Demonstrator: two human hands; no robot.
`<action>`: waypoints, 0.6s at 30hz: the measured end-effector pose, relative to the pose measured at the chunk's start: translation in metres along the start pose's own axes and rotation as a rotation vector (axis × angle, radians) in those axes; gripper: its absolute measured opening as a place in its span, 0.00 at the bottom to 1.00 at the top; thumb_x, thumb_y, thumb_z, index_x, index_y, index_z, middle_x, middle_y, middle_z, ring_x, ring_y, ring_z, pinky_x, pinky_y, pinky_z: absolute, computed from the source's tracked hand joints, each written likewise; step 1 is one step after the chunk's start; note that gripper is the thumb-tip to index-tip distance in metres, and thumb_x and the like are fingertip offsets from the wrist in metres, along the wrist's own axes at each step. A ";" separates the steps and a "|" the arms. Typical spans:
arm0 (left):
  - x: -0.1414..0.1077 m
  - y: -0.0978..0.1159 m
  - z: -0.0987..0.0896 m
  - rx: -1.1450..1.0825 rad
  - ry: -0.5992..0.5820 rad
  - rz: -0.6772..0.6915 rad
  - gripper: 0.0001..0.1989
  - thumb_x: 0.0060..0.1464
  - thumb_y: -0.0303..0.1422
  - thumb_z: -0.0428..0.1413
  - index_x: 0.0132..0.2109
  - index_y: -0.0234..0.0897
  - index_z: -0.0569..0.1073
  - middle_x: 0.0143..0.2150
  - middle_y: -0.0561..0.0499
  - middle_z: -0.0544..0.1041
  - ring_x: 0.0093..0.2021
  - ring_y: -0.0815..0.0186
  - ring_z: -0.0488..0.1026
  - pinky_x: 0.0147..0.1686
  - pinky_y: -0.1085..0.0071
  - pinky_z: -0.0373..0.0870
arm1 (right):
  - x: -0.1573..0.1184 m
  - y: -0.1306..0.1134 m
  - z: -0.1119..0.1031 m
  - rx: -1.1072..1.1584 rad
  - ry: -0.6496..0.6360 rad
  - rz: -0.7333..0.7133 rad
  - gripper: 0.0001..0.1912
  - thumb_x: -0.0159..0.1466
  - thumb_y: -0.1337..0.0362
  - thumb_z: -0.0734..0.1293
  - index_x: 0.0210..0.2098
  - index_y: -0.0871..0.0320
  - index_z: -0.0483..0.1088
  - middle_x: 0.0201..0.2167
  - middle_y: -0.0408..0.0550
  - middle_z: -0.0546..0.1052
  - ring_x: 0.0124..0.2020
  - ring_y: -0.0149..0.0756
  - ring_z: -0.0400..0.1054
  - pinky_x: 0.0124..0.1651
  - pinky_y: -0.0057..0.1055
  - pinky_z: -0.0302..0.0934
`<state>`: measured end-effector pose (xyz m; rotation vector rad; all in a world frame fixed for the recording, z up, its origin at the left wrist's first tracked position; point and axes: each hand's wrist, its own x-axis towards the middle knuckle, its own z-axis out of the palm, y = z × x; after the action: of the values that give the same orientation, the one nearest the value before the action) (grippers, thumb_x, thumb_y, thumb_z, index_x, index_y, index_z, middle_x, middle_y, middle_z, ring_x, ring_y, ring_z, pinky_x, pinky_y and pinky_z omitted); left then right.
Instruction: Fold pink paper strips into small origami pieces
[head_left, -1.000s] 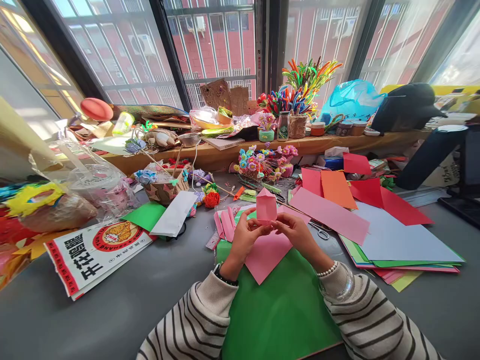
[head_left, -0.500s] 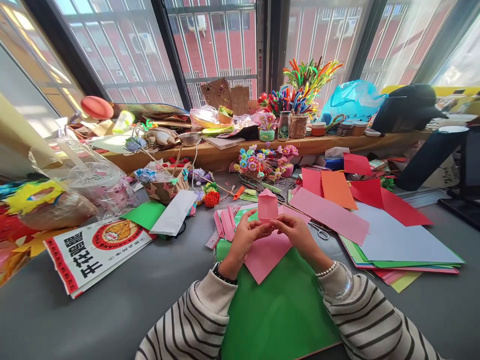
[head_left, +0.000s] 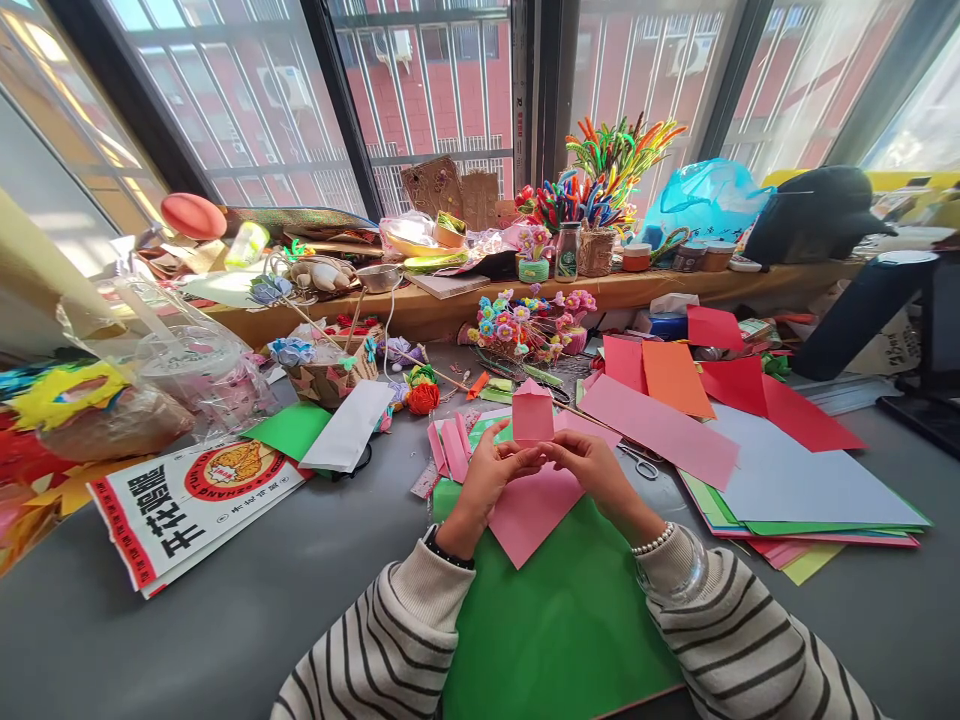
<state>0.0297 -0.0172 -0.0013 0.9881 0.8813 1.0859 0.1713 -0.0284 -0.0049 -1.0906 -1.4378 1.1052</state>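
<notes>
A small folded pink paper piece (head_left: 533,415) with a pointed top stands upright between my hands. My left hand (head_left: 499,475) pinches its lower left edge, and my right hand (head_left: 592,468) pinches the lower right edge; the fingertips nearly meet beneath it. Under my hands lies a flat pink sheet (head_left: 523,530), one corner pointing toward me, on top of a large green sheet (head_left: 559,620). Just left of my left hand are folded pink strips (head_left: 450,447). Scissors (head_left: 639,461) rest to the right of my right hand.
Coloured paper (head_left: 817,485) is stacked at the right, near a long pink sheet (head_left: 660,430). At left lie a printed paper bag (head_left: 202,505) and a white paper (head_left: 349,425). Crocheted flowers (head_left: 517,325) stand behind my hands, below a cluttered ledge (head_left: 420,315).
The folded pink piece has shifted very slightly to the left and tilts a little differently. Both hands keep nearly the same place and grip.
</notes>
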 end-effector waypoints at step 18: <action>0.002 0.000 0.003 0.003 0.041 -0.025 0.40 0.35 0.28 0.62 0.53 0.32 0.50 0.24 0.53 0.73 0.29 0.64 0.73 0.34 0.67 0.70 | 0.003 0.005 0.001 -0.031 -0.001 -0.022 0.12 0.53 0.58 0.62 0.27 0.62 0.71 0.24 0.45 0.71 0.26 0.30 0.63 0.29 0.26 0.59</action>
<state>0.0325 -0.0162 -0.0004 0.9577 0.9260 1.0872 0.1704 -0.0243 -0.0097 -1.0939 -1.4680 1.0716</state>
